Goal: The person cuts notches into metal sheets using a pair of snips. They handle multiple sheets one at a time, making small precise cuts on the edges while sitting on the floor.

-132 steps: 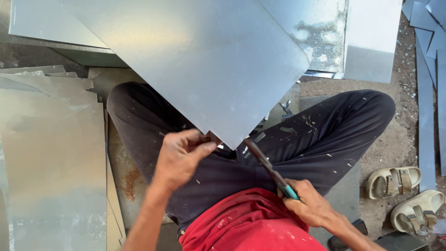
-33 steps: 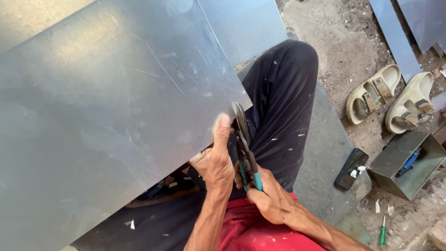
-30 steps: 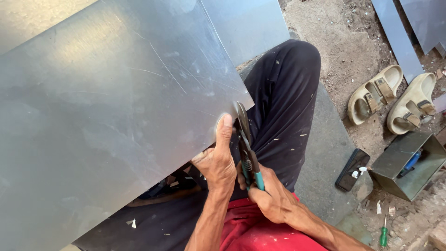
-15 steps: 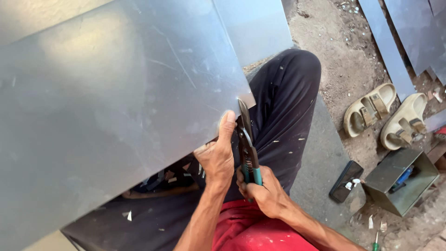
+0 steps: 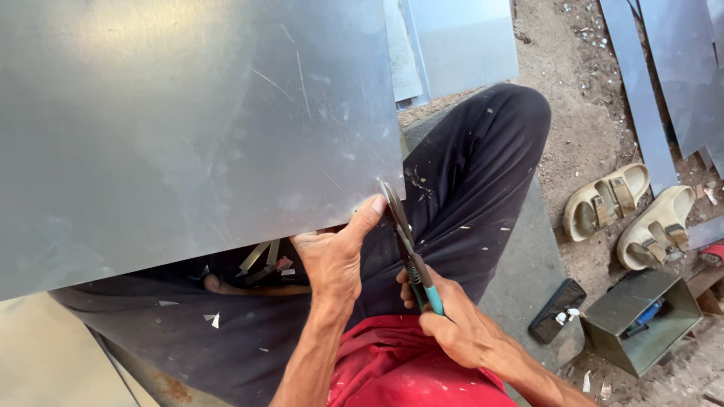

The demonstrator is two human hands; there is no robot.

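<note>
A large grey metal sheet lies across my lap and fills the upper left of the head view. My left hand grips its near edge close to the right corner, thumb pressed on the metal. My right hand is closed around the teal-handled tin snips, whose blades reach up to the sheet's lower right corner. I sit on the ground in dark trousers and a red shirt. Small metal offcuts lie on my lap under the sheet.
More metal sheets and strips lie on the dirt at the upper right and top centre. A pair of beige sandals sits at the right. A black phone and a small open metal box rest at the lower right.
The sheet has been turned since the oldest frame, when a corner pointed at me. In the last second the view has shifted slightly; the snips stay at the sheet's right corner with both hands holding.
</note>
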